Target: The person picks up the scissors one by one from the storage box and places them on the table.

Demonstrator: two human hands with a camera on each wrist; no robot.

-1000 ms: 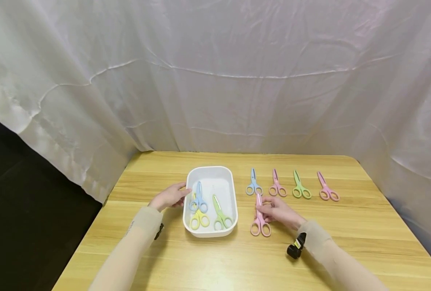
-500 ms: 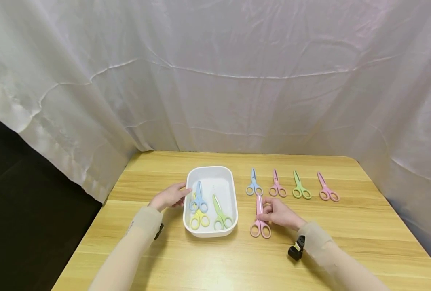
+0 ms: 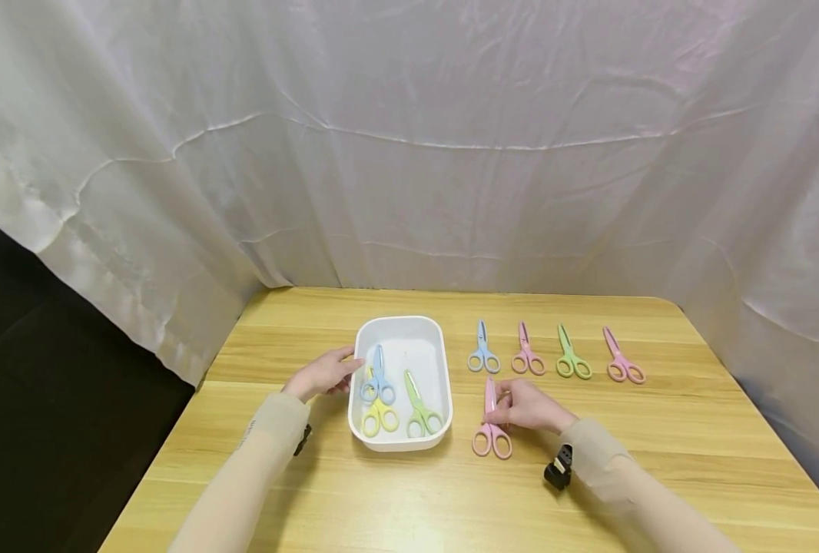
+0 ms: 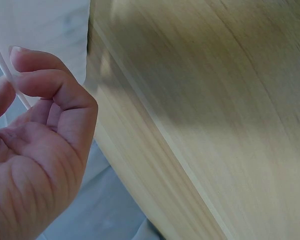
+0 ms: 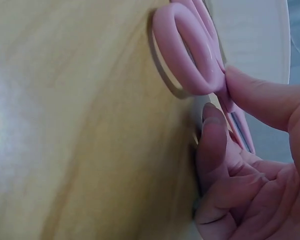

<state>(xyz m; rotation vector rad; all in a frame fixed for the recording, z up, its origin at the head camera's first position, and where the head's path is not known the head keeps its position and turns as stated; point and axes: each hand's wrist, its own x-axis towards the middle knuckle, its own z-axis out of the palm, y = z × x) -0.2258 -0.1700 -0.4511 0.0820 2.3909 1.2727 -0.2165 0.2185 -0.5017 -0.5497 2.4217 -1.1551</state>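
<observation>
My left hand (image 3: 321,374) pinches the left rim of a white plastic box (image 3: 445,361) between thumb and fingers; the left wrist view shows the curled fingers (image 4: 72,112) at that rim. Inside the box lie blue scissors (image 3: 379,382) partly over yellow scissors (image 3: 380,418), with green scissors (image 3: 418,407) to their right. To the right of the box, my right hand (image 3: 530,405) pinches pink scissors (image 3: 492,438) near the pivot, blades pointing away from me. In the right wrist view, the thumb presses the pink scissors (image 5: 190,50) against the fingers, their loops close above the wood.
Beyond my right hand, several scissors lie in a row: a blue pair (image 3: 482,355), a pink pair (image 3: 527,355), a green pair (image 3: 571,359) and another pink pair (image 3: 622,361). A pale curtain (image 3: 451,192) hangs behind the wooden table (image 3: 409,507).
The right hand's grip has shifted from the blades toward the pivot of the pink scissors, which have moved slightly toward me and tilted. My left hand and the box have stayed put.
</observation>
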